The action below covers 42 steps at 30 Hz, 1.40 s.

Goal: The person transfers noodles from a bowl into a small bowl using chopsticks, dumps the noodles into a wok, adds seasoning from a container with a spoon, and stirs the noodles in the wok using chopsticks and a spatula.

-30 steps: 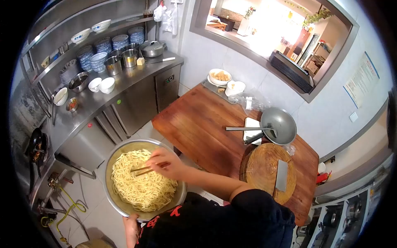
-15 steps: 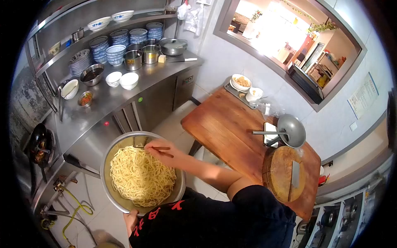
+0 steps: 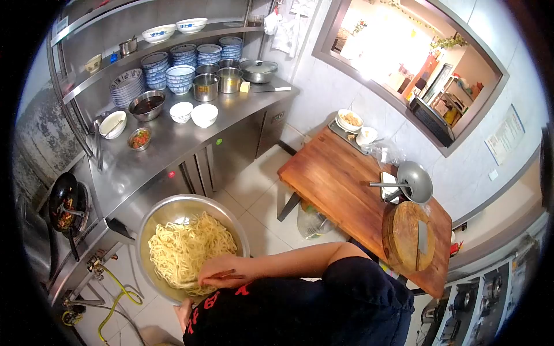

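right arm: bare, stretched leftward across torso
right hand: low, curled in grip
left hand: beside torso, gripping, partly hidden

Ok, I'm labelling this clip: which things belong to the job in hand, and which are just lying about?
Seemingly in use:
- noodles
- large metal bowl, left hand at its edge
- chopsticks in the right hand

Seemingly idle:
- cleaver on the round chopping board
- grey wok
- lidded pan
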Each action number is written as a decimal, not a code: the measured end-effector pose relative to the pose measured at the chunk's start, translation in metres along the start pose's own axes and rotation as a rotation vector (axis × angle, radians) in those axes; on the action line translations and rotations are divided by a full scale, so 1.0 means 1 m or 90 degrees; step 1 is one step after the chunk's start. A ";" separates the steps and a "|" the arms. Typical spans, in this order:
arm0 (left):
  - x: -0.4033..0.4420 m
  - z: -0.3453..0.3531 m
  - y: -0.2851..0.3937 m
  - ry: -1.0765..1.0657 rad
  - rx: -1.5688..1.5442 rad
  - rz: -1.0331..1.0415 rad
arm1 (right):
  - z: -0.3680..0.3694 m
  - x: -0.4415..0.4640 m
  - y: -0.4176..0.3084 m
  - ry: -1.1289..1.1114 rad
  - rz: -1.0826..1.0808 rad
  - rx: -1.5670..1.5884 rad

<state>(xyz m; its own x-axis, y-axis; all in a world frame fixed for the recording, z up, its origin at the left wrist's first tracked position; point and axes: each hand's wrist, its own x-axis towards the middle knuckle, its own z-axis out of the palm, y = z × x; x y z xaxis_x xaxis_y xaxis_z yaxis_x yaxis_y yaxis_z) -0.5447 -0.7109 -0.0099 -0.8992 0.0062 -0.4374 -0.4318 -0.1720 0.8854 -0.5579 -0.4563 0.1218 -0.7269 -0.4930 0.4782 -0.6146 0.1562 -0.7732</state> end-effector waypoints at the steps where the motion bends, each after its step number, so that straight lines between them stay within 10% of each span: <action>1: 0.000 -0.002 0.004 0.005 -0.005 -0.002 | 0.010 0.001 0.008 -0.050 -0.008 -0.024; 5: -0.003 -0.014 0.020 -0.010 0.039 -0.020 | -0.011 0.016 0.025 -0.252 0.001 -0.206; 14: 0.008 -0.038 0.015 -0.076 0.227 0.026 | -0.049 0.036 -0.006 -0.004 0.011 -0.075; 17: -0.008 -0.016 0.034 -0.021 0.158 0.036 | -0.069 0.039 0.017 -0.124 0.011 -0.196; 20: 0.001 -0.028 0.025 -0.075 0.165 -0.002 | -0.043 0.043 0.045 0.130 -0.136 -0.204; 26: -0.003 -0.015 0.020 0.084 0.038 -0.051 | -0.011 0.024 0.043 -0.061 -0.170 -0.170; 28: 0.018 -0.038 0.003 0.047 0.053 -0.091 | -0.042 0.029 0.038 -0.107 0.070 0.074; 33: -0.011 -0.033 0.051 0.021 0.193 -0.096 | -0.009 0.079 0.081 -0.095 -0.072 -0.070; 42: 0.041 -0.019 0.090 0.079 -0.118 -0.030 | -0.001 0.169 0.072 -0.161 -0.055 -0.021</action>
<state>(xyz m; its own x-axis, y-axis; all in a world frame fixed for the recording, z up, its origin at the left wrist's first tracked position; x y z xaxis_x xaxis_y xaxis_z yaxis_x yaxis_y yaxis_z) -0.6188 -0.7445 0.0492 -0.8583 -0.1010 -0.5031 -0.4421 -0.3522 0.8249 -0.7250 -0.5277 0.1477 -0.5738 -0.7036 0.4192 -0.6838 0.1298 -0.7180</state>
